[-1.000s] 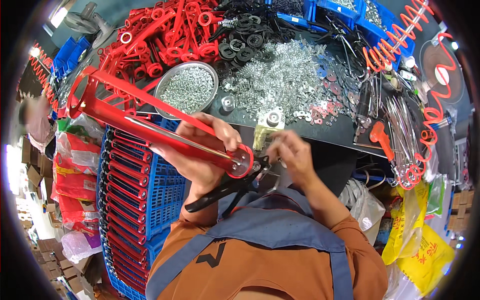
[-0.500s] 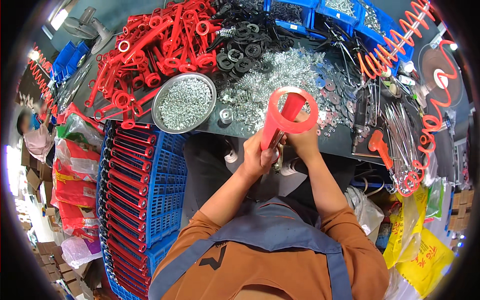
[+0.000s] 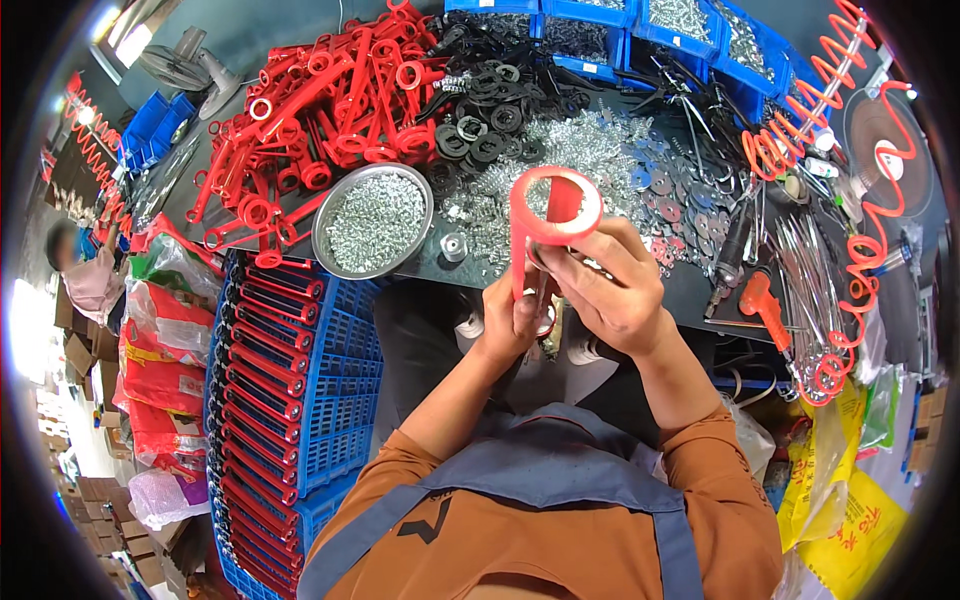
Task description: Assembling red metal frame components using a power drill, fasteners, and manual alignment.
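A red ring-ended handle (image 3: 530, 226) stands upright in front of me, its wide ring toward the top. My left hand (image 3: 508, 318) is wrapped round its shaft below the ring. My right hand (image 3: 622, 290) is at the ring's lower right, its fingers bent and its fingertips against the handle just under the ring. Whether a small part sits between those fingertips is hidden. Beyond the handle lies a heap of small clear and silvery pieces (image 3: 580, 140). A round metal bowl (image 3: 318, 232) full of small metal parts stands to the left, with a small metal cylinder (image 3: 454, 247) beside it.
Many red handles (image 3: 340, 95) lie piled at the far left, beside black rings (image 3: 487, 147). Blue bins (image 3: 590, 70) line the back. At right are an orange-handled tool (image 3: 764, 300), metal rods (image 3: 805, 265) and a coiled orange hose (image 3: 860, 285). A blue crate (image 3: 340, 400) with red handles stands lower left.
The red handle has moved left and slightly up in my left hand. My right hand has come from behind the ring to its right side, fingers now more visible.
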